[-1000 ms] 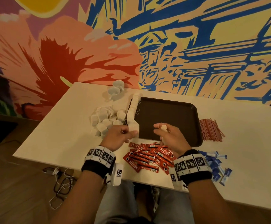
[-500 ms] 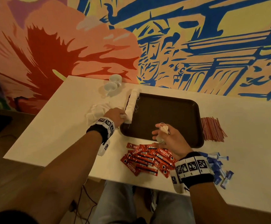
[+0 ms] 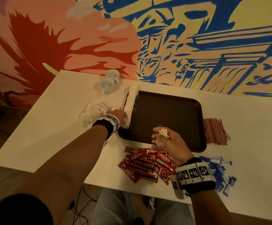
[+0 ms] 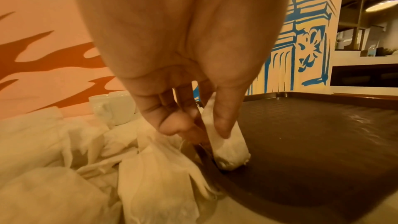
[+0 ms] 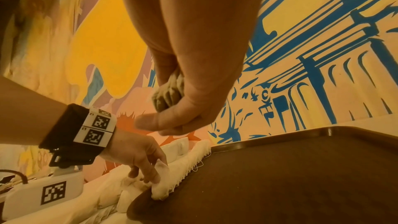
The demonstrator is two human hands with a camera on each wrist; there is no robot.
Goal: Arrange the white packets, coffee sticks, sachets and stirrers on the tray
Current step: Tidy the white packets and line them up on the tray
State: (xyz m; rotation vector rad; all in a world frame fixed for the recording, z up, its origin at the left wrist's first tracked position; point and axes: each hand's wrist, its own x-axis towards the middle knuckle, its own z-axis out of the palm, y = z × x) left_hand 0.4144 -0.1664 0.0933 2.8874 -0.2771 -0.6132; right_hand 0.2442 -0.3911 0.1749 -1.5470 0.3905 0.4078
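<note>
Nearest, beside the red coffee sticks [image 3: 146,164], the right hand [image 3: 169,143] clutches a few white packets [image 3: 162,133] over the brown tray [image 3: 167,117], while farther off the left hand [image 3: 120,116] pinches the row of packets [image 3: 130,103] along the tray's left rim.

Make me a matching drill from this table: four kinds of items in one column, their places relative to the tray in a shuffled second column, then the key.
Items:
1. coffee sticks
2. stirrers
3. blue sachets
4. two white cups

Places:
A. right of the tray, beside its edge
B. far left corner of the table, by the wall
C. near side of the tray, in front of the person
D. near right, behind the right wrist

Pairs: 1-C, 2-A, 3-D, 4-B
</note>
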